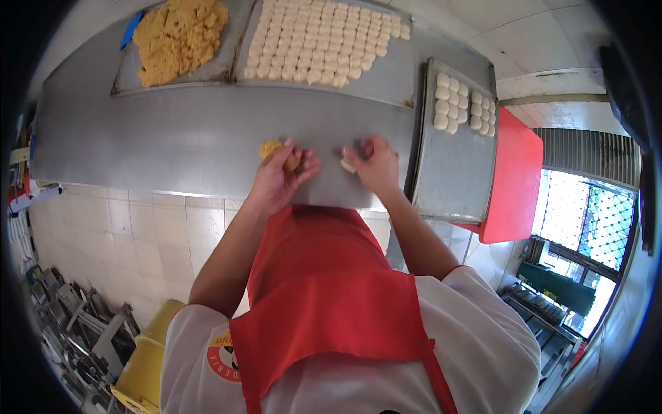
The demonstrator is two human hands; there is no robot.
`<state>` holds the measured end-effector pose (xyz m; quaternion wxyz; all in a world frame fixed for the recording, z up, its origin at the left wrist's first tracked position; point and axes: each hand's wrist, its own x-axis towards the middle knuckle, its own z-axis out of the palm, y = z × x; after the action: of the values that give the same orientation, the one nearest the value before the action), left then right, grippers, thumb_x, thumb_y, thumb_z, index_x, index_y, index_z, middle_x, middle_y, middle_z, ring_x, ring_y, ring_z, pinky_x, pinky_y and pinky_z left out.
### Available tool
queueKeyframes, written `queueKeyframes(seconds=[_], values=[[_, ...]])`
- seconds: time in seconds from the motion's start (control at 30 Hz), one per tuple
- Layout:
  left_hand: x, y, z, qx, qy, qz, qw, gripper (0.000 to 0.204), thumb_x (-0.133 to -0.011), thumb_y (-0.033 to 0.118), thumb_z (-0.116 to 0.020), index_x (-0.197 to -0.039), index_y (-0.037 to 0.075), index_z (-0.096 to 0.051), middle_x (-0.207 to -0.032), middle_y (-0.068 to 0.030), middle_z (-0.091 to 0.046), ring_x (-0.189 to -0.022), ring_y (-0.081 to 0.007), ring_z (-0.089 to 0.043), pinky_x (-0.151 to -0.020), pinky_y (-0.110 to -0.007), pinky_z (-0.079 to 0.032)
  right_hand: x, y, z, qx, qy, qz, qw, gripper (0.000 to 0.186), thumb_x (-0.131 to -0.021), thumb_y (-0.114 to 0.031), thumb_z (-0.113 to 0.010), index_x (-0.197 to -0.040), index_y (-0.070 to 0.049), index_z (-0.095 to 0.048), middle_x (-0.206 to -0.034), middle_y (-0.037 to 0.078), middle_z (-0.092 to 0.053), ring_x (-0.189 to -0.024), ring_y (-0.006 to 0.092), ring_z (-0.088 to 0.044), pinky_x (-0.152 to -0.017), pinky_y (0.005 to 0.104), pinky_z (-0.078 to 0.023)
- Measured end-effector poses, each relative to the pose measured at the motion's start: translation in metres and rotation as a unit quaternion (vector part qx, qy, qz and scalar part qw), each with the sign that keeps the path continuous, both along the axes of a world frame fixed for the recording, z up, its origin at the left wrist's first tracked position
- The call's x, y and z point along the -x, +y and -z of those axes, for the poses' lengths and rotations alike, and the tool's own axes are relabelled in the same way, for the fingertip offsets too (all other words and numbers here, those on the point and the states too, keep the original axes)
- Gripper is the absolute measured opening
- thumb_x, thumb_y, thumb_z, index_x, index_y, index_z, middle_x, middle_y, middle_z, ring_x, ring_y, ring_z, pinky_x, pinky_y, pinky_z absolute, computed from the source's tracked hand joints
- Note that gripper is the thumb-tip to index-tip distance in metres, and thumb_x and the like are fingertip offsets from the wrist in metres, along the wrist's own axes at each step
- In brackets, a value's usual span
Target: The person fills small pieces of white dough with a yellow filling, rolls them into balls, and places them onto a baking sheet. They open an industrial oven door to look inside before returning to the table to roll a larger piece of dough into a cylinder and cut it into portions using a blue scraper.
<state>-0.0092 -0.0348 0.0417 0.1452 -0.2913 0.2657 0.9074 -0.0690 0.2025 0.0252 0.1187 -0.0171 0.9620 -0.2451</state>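
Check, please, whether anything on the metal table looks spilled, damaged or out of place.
I see no clear spill or damage. Only the blue object stands out slightly: it lies slanted beside the yellow mass, at the tray's edge, unlike the fairly neat dough rows.

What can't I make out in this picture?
All in the head view:
Orange lump: partly hidden by the left grip.
Pale dough piece: blurred, partly covered by the right grip.
Orange mound: far side cut off by the top edge.
Dough balls: farthest row cut off there too.
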Motion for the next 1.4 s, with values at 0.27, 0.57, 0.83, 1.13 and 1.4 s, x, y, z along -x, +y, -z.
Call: queueKeyframes(seconds=[0.27, 0.57, 0.83, 1.13, 1.4], values=[[0.002, 0.045, 0.053, 0.109, 0.014, 0.030, 0.994, 0.030, -0.113, 0.038, -0.056, -0.117, 0.009, -0.062, -0.105, -0.0057, -0.066, -0.094, -0.0181, -0.068, -0.085, -0.031, -0.057, 0.004, -0.026, 0.037, -0.055, 0.294, -0.132, 0.945, 0.036, -0.097, -0.023, -0.073, -0.131, -0.014, -0.064, -0.135, 0.014, -0.055, -0.123, 0.0369, -0.054, -0.109, 0.0553, -0.041], [-0.002, 0.075, 0.048, 0.433, 0.245, 0.134, 0.857, 0.044, -0.104, 0.029, -0.067, -0.142, 0.008, -0.062, -0.135, -0.0106, -0.061, -0.135, -0.0264, -0.054, -0.116, -0.044, -0.039, -0.047, 0.015, 0.013, 0.253, 0.189, -0.037, 0.948, 0.031, -0.092, -0.015, -0.081, -0.122, -0.010, -0.073, -0.114, 0.009, -0.073, -0.106, 0.0293, -0.068, -0.094, 0.0437, -0.055], [0.011, 0.080, 0.037, 0.714, 0.324, 0.333, 0.524, 0.042, -0.092, 0.012, -0.074, -0.132, 0.008, -0.062, -0.125, -0.0121, -0.065, -0.129, -0.0334, -0.056, -0.107, -0.053, -0.042, -0.038, 0.050, 0.028, 0.122, 0.190, -0.085, 0.970, 0.040, -0.090, -0.030, -0.083, -0.125, -0.014, -0.074, -0.123, 0.004, -0.071, -0.119, 0.0292, -0.060, -0.107, 0.0441, -0.044], [-0.009, 0.076, 0.005, 0.406, 0.204, 0.190, 0.870, 0.055, -0.097, 0.003, -0.077, -0.149, 0.001, -0.057, -0.120, -0.0097, -0.072, -0.114, -0.0171, -0.069, -0.100, -0.034, -0.057, -0.025, 0.048, 0.016, 0.561, -0.159, -0.047, 0.811, 0.029, -0.093, -0.007, -0.080, -0.117, -0.003, -0.064, -0.110, 0.014, -0.074, -0.101, 0.0248, -0.075, -0.087, 0.0366, -0.060], [-0.009, 0.080, -0.013, 0.446, 0.197, 0.157, 0.859, 0.036, -0.100, 0.009, -0.076, -0.133, -0.005, -0.071, -0.115, -0.0145, -0.079, -0.099, -0.0158, -0.073, -0.090, -0.029, -0.060, -0.020, 0.041, -0.015, 0.464, -0.074, -0.104, 0.876, 0.034, -0.096, -0.003, -0.073, -0.130, -0.002, -0.067, -0.108, 0.014, -0.075, -0.090, 0.0220, -0.077, -0.081, 0.0349, -0.061]])
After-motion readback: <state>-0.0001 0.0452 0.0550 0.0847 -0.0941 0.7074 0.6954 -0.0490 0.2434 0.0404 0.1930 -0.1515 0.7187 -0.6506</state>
